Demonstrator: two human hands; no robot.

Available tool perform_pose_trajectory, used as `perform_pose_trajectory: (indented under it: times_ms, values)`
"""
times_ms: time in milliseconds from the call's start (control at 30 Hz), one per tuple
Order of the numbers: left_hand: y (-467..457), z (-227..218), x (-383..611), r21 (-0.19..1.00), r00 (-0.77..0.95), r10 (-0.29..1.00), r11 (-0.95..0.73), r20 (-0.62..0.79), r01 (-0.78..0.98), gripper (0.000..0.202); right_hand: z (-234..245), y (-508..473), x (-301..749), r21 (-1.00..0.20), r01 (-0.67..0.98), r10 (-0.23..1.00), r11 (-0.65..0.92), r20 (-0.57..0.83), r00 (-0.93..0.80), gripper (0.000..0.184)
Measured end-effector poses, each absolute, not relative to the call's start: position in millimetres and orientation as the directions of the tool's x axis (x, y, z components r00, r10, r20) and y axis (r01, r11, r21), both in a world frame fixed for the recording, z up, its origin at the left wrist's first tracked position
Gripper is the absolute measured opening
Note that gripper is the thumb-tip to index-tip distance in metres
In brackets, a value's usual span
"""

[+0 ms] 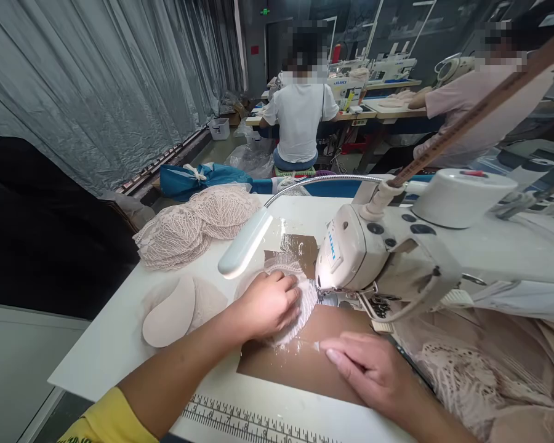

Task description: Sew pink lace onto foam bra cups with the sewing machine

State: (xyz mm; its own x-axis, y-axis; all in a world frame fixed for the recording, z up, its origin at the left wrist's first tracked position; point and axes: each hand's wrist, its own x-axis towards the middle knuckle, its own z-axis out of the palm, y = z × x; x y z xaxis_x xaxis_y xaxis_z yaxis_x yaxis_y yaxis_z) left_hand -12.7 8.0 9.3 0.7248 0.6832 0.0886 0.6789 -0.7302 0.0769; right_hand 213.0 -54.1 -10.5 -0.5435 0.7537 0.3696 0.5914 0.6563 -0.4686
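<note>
From where I stand, a grey curtain covers the far left wall. Below it the white desk spreads out, with a sewing machine filling its right half and a heap of beige fabric and lace in front of the machine. A brown sheet lies on the desk beneath the hands, and stacked lace cups sit near the far left edge.

The right hand rests on the sheet, its grip nearly closed, the fingers curled in toward the thumb. The left hand lies palm down with bent fingers over a lace piece, which reaches up to the needle area; I can't tell whether that grip pinches the lace or only presses it. Smallest, at the right fingertips, is a pale fleck, too tiny to identify.
</note>
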Motion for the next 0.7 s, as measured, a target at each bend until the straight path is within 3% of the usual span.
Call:
perform_pose_trajectory:
  times_ms: [167,700]
  values:
    - [-8,15,-8,0.168,0.731,0.681,-0.727,0.045,0.666,0.031,-18,-48,219,-0.502,0.708,0.868,0.497,0.307,-0.391,0.029]
    - [-10,-1,6,0.182,0.769,0.629,-0.775,0.117,0.606,0.033,-27,-47,212,-0.363,0.728,0.804,0.581,0.392,-0.447,0.027]
